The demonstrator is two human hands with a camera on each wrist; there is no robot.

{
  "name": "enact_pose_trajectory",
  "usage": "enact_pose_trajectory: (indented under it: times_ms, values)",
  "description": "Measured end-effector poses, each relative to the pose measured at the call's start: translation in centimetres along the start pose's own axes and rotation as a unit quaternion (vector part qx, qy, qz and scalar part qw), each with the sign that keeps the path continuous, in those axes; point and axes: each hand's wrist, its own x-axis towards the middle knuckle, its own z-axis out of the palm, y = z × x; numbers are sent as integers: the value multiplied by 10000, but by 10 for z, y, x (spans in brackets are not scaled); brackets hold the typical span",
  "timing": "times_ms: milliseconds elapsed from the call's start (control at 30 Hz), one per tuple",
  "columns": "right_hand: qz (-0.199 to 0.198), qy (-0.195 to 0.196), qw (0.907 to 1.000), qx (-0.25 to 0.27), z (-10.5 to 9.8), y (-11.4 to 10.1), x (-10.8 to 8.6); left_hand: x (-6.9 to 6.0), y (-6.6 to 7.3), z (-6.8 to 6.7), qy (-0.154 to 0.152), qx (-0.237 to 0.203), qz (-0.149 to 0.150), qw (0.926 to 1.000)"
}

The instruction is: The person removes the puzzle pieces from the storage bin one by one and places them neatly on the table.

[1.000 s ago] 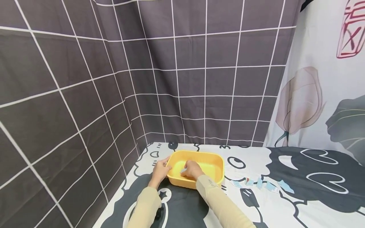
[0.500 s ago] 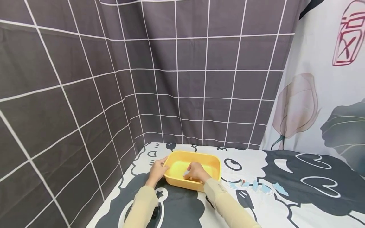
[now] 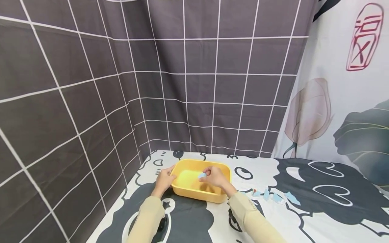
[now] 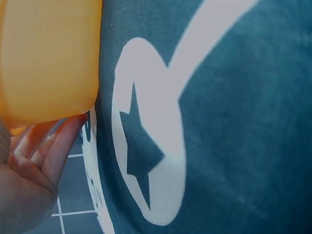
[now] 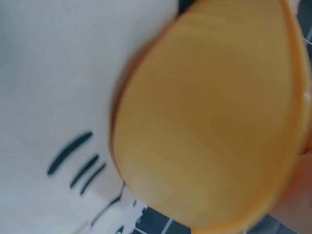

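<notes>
A yellow rectangular basin (image 3: 194, 194) stands on the patterned cloth. My left hand (image 3: 164, 181) grips its left end, thumb over the rim and fingers outside. In the left wrist view, the fingers of that left hand (image 4: 36, 175) lie against the basin's end wall (image 4: 51, 73). Over the basin's inside, my right hand (image 3: 213, 176) pinches a small light blue piece (image 3: 202, 175), perhaps paper or thin cloth. The basin's outer wall (image 5: 209, 112) fills most of the right wrist view, and only a blurred part of the right hand (image 5: 295, 195) shows at the edge.
Several torn-looking light blue pieces (image 3: 292, 198) lie on the cloth right of the basin, one with a red patch (image 3: 254, 191). A dark gridded curtain (image 3: 200, 84) stands behind and to the left. A white printed curtain (image 3: 328, 101) hangs at the right.
The right hand has lifted from low in the basin and moved toward its right side, still pinching the blue piece. The left hand keeps its grip. The head view has shifted slightly.
</notes>
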Motion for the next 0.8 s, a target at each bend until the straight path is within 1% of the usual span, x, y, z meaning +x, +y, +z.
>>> enact_pose_trajectory:
  times_ms: [67,233,433,600,700,800]
  values:
    - [-71,113,9999,30,-7,-1,-1,-1,2,-1,-2,26,4,10000]
    - [-96,323,9993,171,-23,-1,-4,-3,6,-3,17,51,-40,10000]
    - [62,447,9986,285,-45,7,-11,-2,4,-3,-22,-4,21,10000]
    - [140,615,9979,165,-70,21,-23,-2,2,-1,-67,37,11,10000]
    - [173,749,9970,63,-89,35,-32,-3,5,-2,-98,35,-2,9999]
    - [321,836,9960,-33,-109,53,-42,-3,6,-3,-114,16,-38,9999]
